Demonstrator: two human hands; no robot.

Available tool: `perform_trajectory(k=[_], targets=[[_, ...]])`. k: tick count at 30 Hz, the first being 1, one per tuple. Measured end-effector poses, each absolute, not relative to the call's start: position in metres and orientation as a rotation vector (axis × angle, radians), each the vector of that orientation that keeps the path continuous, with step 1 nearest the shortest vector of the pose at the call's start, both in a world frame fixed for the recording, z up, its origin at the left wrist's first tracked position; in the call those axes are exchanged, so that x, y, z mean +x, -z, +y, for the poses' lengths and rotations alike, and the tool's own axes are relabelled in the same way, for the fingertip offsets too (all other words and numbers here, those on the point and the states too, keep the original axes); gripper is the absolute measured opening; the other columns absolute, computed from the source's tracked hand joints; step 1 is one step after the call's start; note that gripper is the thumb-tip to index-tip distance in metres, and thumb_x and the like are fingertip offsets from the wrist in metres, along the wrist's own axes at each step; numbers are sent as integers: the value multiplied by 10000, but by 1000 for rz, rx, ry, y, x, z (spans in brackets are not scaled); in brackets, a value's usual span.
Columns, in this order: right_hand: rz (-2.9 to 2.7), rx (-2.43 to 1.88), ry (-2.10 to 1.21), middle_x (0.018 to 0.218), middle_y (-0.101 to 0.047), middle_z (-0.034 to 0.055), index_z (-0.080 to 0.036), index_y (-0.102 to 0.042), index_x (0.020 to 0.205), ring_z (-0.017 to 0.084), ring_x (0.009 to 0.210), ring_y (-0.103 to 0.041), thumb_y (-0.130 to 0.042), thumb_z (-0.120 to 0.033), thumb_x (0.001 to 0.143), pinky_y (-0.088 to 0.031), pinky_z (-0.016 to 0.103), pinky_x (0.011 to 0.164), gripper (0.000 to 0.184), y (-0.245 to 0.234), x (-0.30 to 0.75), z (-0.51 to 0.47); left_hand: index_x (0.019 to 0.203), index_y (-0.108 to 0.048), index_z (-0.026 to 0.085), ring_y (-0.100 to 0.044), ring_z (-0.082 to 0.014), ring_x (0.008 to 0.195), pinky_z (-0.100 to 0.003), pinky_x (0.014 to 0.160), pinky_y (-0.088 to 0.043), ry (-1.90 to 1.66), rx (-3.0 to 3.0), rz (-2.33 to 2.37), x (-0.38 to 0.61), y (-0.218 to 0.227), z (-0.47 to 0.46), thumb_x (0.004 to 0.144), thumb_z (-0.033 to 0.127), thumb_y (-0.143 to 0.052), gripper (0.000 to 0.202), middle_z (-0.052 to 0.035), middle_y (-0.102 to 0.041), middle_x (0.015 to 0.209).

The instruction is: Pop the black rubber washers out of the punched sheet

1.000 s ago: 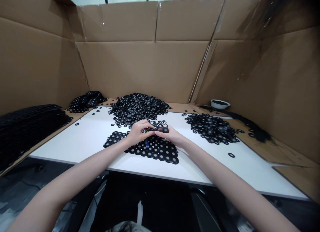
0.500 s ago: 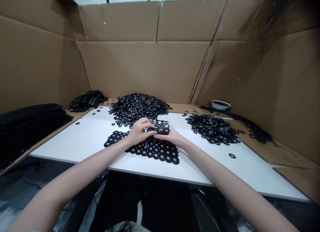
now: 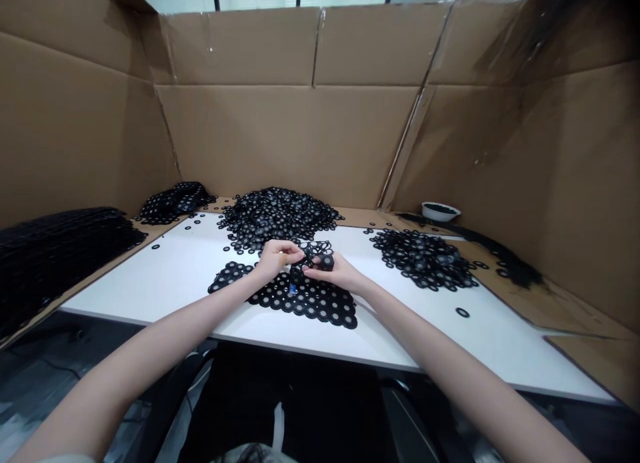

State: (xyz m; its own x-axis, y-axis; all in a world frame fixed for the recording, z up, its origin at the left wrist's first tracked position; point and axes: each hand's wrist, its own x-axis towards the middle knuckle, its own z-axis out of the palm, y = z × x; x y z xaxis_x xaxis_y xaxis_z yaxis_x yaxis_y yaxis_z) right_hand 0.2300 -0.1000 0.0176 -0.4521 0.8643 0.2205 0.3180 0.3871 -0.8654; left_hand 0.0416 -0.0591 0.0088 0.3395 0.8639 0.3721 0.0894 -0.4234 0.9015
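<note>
My left hand [image 3: 275,258] and my right hand [image 3: 334,271] meet over the middle of a white table [image 3: 165,276]. Together they pinch a small piece of black rubber sheet punched with rings [image 3: 316,254], lifted just above the table. A short dark tool with a blue tip [image 3: 293,280] hangs below my left fingers. Under both hands lies a flat black sheet of joined rings [image 3: 305,300].
A big heap of loose black rings [image 3: 277,216] sits behind the hands, a smaller heap [image 3: 425,255] to the right. Stacked black sheets [image 3: 55,250] lie at the left, another pile [image 3: 173,200] behind. A white bowl [image 3: 440,211] stands back right. Cardboard walls [image 3: 300,116] enclose the table.
Both hands have lifted the ring piece slightly and drawn it a little apart; my left fingers have curled tighter. The piles and the sheet have not moved.
</note>
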Motion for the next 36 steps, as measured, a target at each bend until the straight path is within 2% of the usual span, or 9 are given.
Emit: perform_trajectory(k=[8,12,14,18,24,28,36], targets=[[-1952,-1019,-1054,673,-536,-14,-165,-527,690,125,626,-474,-678,-464,688,-396,278,623,335,-16,226,-99,607,-641,122,-529,-124,624,-246,616,-412,-1312,1549,880,42,4,-46,592,268,-679,152,-18,-628,643],[-1959,-1058,-1034,787,-619,16,-162,-586,776,167,742,-553,-742,-418,640,-439,313,723,330,-15,230,-101,620,-588,129,-473,-90,580,-215,550,-368,-1538,1407,996,26,6,-31,634,310,-605,182,-10,-587,650],[-1997,-1039,-1082,859,-654,44,-155,-627,833,193,810,-582,-731,-429,660,-445,339,781,340,-15,232,-102,648,-576,130,-430,-73,541,-201,507,-325,-1553,1383,1027,16,5,-25,657,335,-587,205,-5,-565,641],[-1982,-1063,-1074,866,-652,39,-158,-621,824,187,804,-579,-726,-437,669,-443,334,779,336,-17,233,-104,658,-602,119,-370,-53,469,-191,442,-250,-1445,1416,1036,11,3,-23,617,341,-665,234,13,-522,564],[-1968,-1101,-1041,845,-630,28,-168,-602,819,175,780,-558,-729,-442,662,-442,315,734,341,-20,232,-106,664,-645,111,-396,-63,435,-194,419,-279,-1141,1539,1019,22,4,-27,590,400,-714,306,13,-519,505],[-1954,-1123,-1047,880,-643,33,-168,-609,853,182,813,-571,-739,-427,653,-444,324,760,352,-21,233,-107,721,-671,101,-416,-67,440,-190,422,-293,-1055,1598,1026,19,8,-24,608,380,-695,302,-2,-543,521],[-1936,-1159,-1062,938,-653,52,-163,-615,900,201,861,-581,-733,-434,662,-443,341,783,380,-20,233,-107,679,-672,87,-410,-64,416,-185,415,-278,-913,1692,957,16,11,-19,621,381,-698,301,6,-515,481]])
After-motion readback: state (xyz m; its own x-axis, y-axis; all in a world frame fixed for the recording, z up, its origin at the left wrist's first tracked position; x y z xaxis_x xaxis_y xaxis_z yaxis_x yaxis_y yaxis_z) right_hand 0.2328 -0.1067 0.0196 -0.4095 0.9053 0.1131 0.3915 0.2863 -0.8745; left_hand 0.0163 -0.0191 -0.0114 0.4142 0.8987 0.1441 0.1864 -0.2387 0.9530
